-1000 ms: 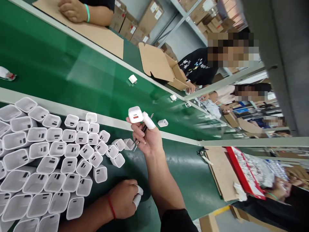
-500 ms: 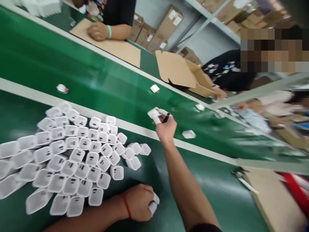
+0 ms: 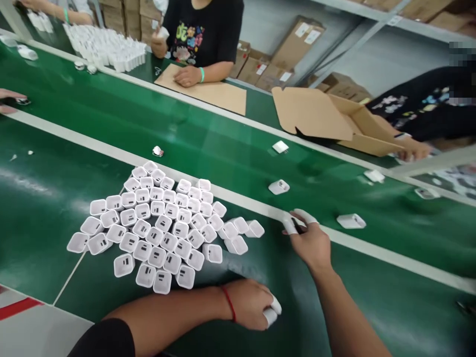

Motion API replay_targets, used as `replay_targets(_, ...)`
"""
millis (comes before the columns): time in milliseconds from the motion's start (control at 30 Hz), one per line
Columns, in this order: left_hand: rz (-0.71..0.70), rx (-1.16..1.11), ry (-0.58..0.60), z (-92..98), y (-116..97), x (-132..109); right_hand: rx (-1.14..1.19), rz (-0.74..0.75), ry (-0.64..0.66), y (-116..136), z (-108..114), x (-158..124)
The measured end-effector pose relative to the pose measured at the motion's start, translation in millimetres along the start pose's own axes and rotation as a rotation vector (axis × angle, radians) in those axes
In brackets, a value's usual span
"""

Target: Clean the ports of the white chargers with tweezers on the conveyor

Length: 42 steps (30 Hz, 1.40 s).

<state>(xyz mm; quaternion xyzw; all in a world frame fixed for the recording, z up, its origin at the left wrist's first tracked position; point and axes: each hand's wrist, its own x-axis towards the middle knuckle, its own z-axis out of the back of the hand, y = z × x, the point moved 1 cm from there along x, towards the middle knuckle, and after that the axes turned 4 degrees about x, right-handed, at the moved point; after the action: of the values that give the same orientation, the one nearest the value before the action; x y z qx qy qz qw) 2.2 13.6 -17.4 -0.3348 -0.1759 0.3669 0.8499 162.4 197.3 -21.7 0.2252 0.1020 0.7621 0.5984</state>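
Observation:
My left hand [image 3: 253, 305], with a red string on its wrist, rests on the green bench. Its thumb and index finger, both in white finger covers, are drawn together, and nothing shows between them. At the belt's pale edge is my right hand [image 3: 310, 243], also with white covers on its fingertips. A slim black object [image 3: 298, 226] shows between its thumb and fingers; its kind cannot be made out. Just beyond that hand, a white charger housing [image 3: 278, 187] lies on the belt. Many open white charger housings [image 3: 169, 243] stand grouped left of my hands, dark slots inside.
The green belt [image 3: 223, 158] runs across, carrying a white plug piece [image 3: 280, 147], another white housing [image 3: 351, 221] and a small white part [image 3: 157, 151]. Opposite, a co-worker's hand [image 3: 188, 76] rests on a cardboard sheet [image 3: 223, 96], beside an open carton [image 3: 320, 116].
My right hand has let go of the white housing, which now lies on the belt, and has drawn back to the edge. The view has swung right to left; my left hand stays curled.

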Motion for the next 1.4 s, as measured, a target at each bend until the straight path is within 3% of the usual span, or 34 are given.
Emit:
replay_targets(100,0.017,0.044,-0.013,1.7,-5.1,-4.0,-0.043,0.119,0.017,-2.1,0.5,-44.2)
replay_targets(200,0.07,0.087,-0.037,0.8,-13.4,-7.2,-0.071,0.21,-0.095,0.2,-3.0,-69.2)
replay_targets(300,0.167,0.185,-0.118,13.5,-24.9,-13.0,-0.093,0.207,-0.159,1.3,-4.9,-74.8)
replay_targets(433,0.414,0.538,-0.3,51.6,-32.8,-21.7,-0.099,0.193,-0.176,3.8,-2.9,-73.7)
replay_targets(500,0.583,0.687,-0.296,67.6,-30.7,-23.6,-0.101,0.18,-0.175,5.0,-2.5,-73.9)
replay_targets(567,0.654,0.73,-0.239,74.2,-27.3,-23.4,-0.101,0.171,-0.173,4.9,-2.8,-74.7)
replay_targets(667,0.496,0.673,-0.227,61.7,-26.0,-22.1,-0.064,0.156,-0.164,1.9,-2.0,-74.6)
replay_targets(800,0.071,0.405,-0.215,16.3,-27.1,-20.7,0.1,0.116,-0.115,6.5,9.6,-61.9)
replay_targets(867,-0.021,0.333,-0.16,-3.1,-23.5,-18.0,0.162,0.08,-0.135,22.9,18.7,-46.5)
replay_targets(933,-0.022,0.277,-0.12,-13.2,-17.3,-14.4,0.2,0.076,-0.161,51.9,24.6,-26.3)
replay_targets(1033,0.018,0.161,-0.113,-14.5,-7.9,-10.2,0.274,0.24,-0.084,112.5,17.1,9.1)
replay_targets(1133,0.026,0.092,-0.125,-13.1,-2.4,-8.3,0.305,0.469,0.092,175.3,-11.7,44.8)
replay_targets(1200,0.017,0.078,-0.131,-14.7,-0.4,-7.6,0.274,0.544,0.238,210.6,-37.5,65.8)
replay_targets(1300,-0.003,0.087,-0.135,-19.3,2.4,-5.5,0.172,0.549,0.433,250.3,-74.8,88.5)
replay_targets(1400,-0.052,0.107,-0.124,-21.4,4.9,-2.5,0.118,0.499,0.532,272.8,-101.0,100.7)
